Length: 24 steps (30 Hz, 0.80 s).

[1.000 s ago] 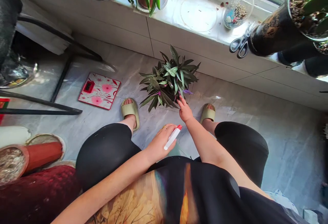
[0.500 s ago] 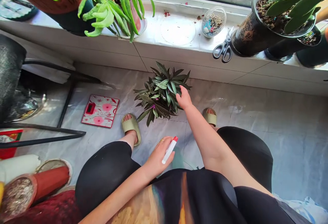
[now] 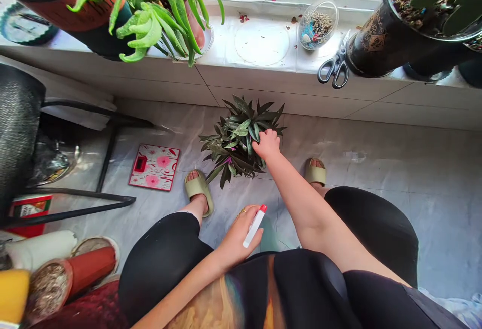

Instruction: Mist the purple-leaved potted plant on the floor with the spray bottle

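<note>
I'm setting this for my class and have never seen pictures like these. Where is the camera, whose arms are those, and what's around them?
There is one camera, worn on a person's head and looking down, so both arms are that person's own. The left hand holds a white tube with a red cap, perhaps a marker. The right hand touches a dark-leaved plant standing on the tiled floor. Nearby lies a pink-flowered bathroom scale. Ahead, a windowsill bears scissors and potted plants.
</note>
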Motion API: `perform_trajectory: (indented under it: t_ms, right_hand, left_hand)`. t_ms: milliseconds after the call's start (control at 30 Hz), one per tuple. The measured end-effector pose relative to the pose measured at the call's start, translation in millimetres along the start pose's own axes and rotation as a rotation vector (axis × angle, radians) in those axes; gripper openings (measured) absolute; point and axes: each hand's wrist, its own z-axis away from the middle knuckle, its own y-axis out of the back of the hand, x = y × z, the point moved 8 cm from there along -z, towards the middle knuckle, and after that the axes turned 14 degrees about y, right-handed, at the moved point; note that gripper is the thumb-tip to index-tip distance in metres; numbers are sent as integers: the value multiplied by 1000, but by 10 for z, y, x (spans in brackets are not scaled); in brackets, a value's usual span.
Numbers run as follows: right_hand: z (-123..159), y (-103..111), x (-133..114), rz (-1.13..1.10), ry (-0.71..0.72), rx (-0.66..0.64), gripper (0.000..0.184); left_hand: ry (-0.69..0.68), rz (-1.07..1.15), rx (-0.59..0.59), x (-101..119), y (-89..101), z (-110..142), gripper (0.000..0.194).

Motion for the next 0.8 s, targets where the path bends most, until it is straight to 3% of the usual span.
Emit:
perform_trajectory:
  t_ms: [200, 300, 567, 800]
  right_hand:
    - [229, -344, -265, -235, -39, -90, 67]
    - [259, -411, -381, -301, -38, -100, 74]
    - [228, -365, -536, -365, -6, -107, 74]
    - [283, -286, -455, -263, -7, -53, 63]
  left_hand:
    - [-9, -31, 16, -5, 3, 3, 41]
    - [-10, -43, 26, -7, 1, 11, 40]
    - [-12, -62, 5, 12, -35, 0, 38]
    - [-20, -60, -3, 13, -40, -6, 39]
